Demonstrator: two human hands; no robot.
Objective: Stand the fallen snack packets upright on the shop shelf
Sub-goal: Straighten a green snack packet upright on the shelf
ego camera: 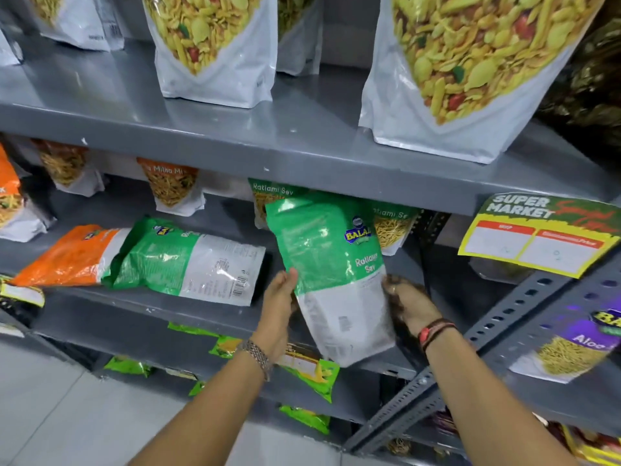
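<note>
Lying flat on the grey shelf [201,317]: two fallen packets, one orange packet [67,255] and one green packet [188,260]. Gripping a third, the green-and-white Ratlami Sev packet [336,274], near-upright, tilted, at the shelf's front edge: left hand [280,297] and right hand [408,306], fingers curling round its sides.

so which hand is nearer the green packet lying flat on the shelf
Left. The left hand grips the held Ratlami Sev packet just right of the fallen green packet; the right hand is beyond the held packet.
</note>
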